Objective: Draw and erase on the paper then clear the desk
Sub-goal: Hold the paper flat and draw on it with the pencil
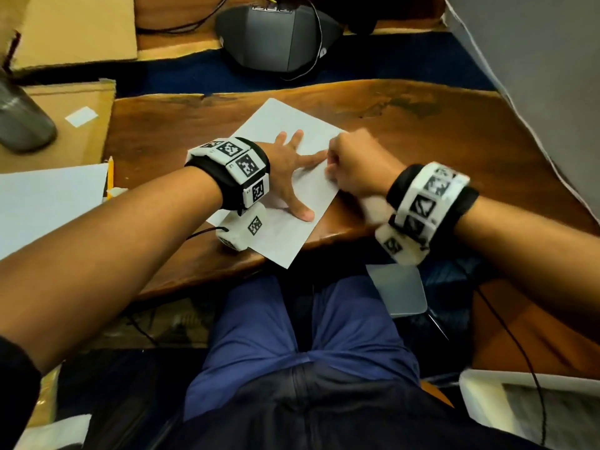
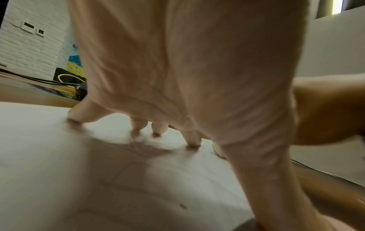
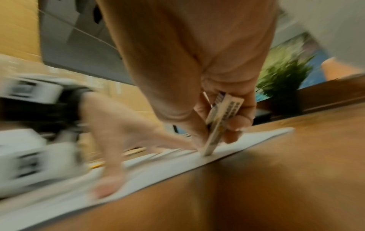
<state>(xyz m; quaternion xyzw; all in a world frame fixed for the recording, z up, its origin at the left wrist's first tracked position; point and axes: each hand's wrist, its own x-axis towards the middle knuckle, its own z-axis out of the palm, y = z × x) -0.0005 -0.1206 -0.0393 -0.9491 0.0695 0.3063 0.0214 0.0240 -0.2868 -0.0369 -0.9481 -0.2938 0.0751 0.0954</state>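
Paper (image 1: 285, 177): flat on wooden desk (image 1: 422, 151), turned diagonally, near corner overhanging the front edge; pinned under left hand (image 1: 289, 177), fingers spread straight and pressing. Eraser (image 3: 219, 120): sleeved block, pinched between thumb and fingers of right hand (image 1: 354, 164), long axis tilted steeply, lower end touching the sheet close to its right edge, just beside the left index fingertip. Pencil (image 1: 110, 177): idle, well apart at far left, nearer the left hand; judged mid-erase, desk clearing not yet begun.
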